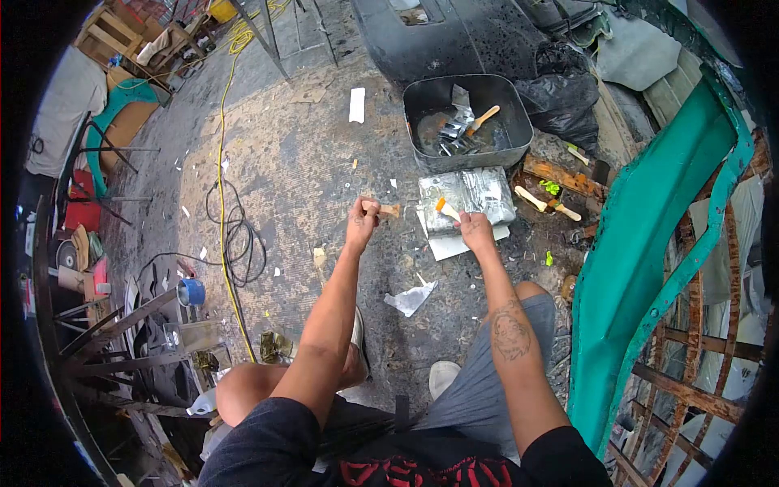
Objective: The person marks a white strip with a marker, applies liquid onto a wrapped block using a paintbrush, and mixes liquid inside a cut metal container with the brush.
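Observation:
My left hand (363, 219) is closed round a short flat tan piece (390, 210) that looks wooden; its exact kind is too small to tell. My right hand (475, 230) grips a paintbrush (447, 209) by its pale handle, its orange bristles pointing up and left. Just beyond that hand lies a foil-wrapped block (487, 193) on white sheets (466, 246). Behind the block stands a black tub (471, 161), with another brush (485, 119) and crumpled foil strips (458, 122) in it.
More brushes (531, 199) lie right of the block, near a rusty wooden bar (564, 177). A large green panel (649, 235) rises at my right. A yellow hose (222, 170) and a coiled black cable (237, 231) cross the floor on the left. A torn white scrap (411, 298) lies before me.

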{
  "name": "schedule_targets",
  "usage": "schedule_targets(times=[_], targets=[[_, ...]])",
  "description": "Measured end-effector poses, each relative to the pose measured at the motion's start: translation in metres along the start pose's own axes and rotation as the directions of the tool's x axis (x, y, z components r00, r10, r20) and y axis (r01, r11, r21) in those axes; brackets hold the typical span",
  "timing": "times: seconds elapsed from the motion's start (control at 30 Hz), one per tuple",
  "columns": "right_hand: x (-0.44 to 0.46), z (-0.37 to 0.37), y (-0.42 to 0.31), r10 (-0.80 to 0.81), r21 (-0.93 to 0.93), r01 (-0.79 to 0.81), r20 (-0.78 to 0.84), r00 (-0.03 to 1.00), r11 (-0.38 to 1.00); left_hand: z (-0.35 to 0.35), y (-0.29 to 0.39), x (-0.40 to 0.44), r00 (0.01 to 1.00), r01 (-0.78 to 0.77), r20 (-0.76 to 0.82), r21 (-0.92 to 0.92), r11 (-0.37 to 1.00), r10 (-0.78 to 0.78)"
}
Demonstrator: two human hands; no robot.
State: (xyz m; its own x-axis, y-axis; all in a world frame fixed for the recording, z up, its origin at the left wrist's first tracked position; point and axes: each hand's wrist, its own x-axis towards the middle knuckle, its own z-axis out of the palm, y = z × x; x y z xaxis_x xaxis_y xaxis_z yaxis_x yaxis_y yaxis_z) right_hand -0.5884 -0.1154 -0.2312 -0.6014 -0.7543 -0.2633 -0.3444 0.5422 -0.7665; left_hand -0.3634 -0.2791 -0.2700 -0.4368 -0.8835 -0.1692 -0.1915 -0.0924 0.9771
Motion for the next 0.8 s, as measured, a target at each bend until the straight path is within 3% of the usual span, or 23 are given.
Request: schedule_targets(times=[0.1,0.17,0.23,0.3,0.37,0.47,0.57,0.6,0.73,0.8], targets=[[0.006,0.004,0.004,0.086,0.016,-0.088,0.083,0.993,0.996,0.022,0.031,-0.001,0.995,-0.101,-0.023,0.047,0.994,0.102],[0.005,0.006,0.006,0.12,0.049,-0.124,0.076,0.99,0.991,0.04,0.045,-0.003,0.967,-0.255,0.01,0.145,0.956,0.256],[0.005,0.01,0.012,0.158,0.083,-0.164,0.067,0.985,0.983,0.059,0.058,-0.008,0.959,-0.282,0.005,0.155,0.947,0.285],[0.008,0.023,0.026,0.081,-0.173,-0.094,-0.081,0.993,0.98,0.074,0.063,-0.011,0.943,-0.328,0.042,0.279,0.903,0.33],[0.01,0.022,0.025,0.122,-0.19,-0.134,-0.07,0.99,0.973,0.087,0.066,-0.012,0.942,-0.333,0.074,0.333,0.882,0.328],[0.003,0.013,0.01,0.115,-0.188,-0.123,-0.049,0.992,0.975,0.099,0.068,-0.006,0.874,-0.485,0.235,0.386,0.785,0.425],[-0.004,0.009,-0.004,0.148,-0.222,-0.156,-0.05,0.988,0.963,0.1,0.061,0.002,0.856,-0.512,0.308,0.393,0.764,0.415],[-0.003,0.011,0.0,0.115,-0.229,-0.128,-0.066,0.991,0.965,0.097,0.062,0.007,0.812,-0.579,0.338,0.369,0.727,0.476],[-0.001,0.008,0.0,0.091,-0.228,-0.101,-0.053,0.994,0.968,0.086,0.067,0.019,0.873,-0.471,0.342,0.4,0.787,0.348],[0.0,0.007,0.0,0.089,-0.215,-0.097,-0.045,0.995,0.972,0.093,0.061,0.012,0.853,-0.509,0.357,0.407,0.758,0.381]])
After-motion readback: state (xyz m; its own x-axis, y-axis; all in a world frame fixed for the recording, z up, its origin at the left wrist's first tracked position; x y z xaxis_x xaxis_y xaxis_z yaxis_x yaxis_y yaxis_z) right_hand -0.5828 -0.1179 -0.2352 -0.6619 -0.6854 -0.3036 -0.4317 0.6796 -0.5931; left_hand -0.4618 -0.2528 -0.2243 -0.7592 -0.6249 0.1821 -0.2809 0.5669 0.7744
